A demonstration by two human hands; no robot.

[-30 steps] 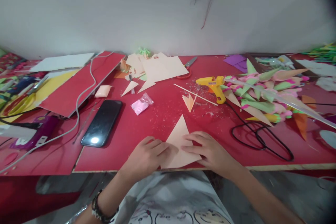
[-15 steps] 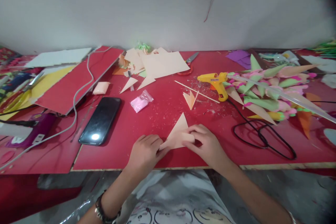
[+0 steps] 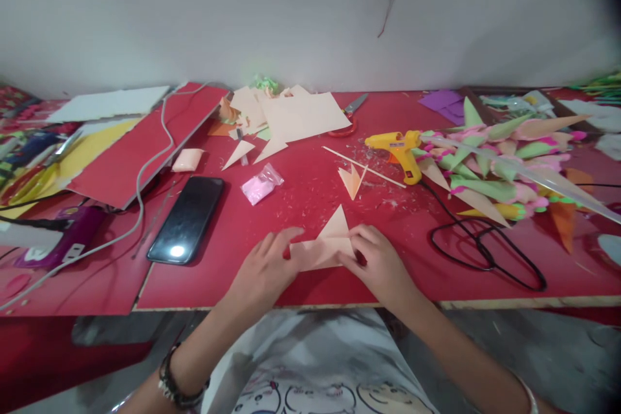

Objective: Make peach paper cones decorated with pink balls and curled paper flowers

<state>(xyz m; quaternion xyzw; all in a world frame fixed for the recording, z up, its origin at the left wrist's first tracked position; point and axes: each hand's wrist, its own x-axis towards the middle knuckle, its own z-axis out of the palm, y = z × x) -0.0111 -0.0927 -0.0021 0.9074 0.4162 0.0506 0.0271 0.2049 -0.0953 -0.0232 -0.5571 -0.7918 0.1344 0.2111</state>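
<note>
In front of me a peach sheet of paper lies near the table's front edge, a band folded across its lower part and a pointed corner standing out behind. My right hand pinches the paper's right end between thumb and fingers. At the left end, my left hand has its fingers apart, touching or very close to the paper's edge. Behind the sheet rests a small folded peach paper piece, beside a thin stick.
A yellow glue gun with a black cord lies right of centre, before a heap of paper cones. A phone and a pink packet lie left. Scissors and peach sheets lie at the back.
The paper's lower band now lies folded flat across its width. My left hand has loosened from a closed grip, its fingers now spread. My right hand stays at the right end.
</note>
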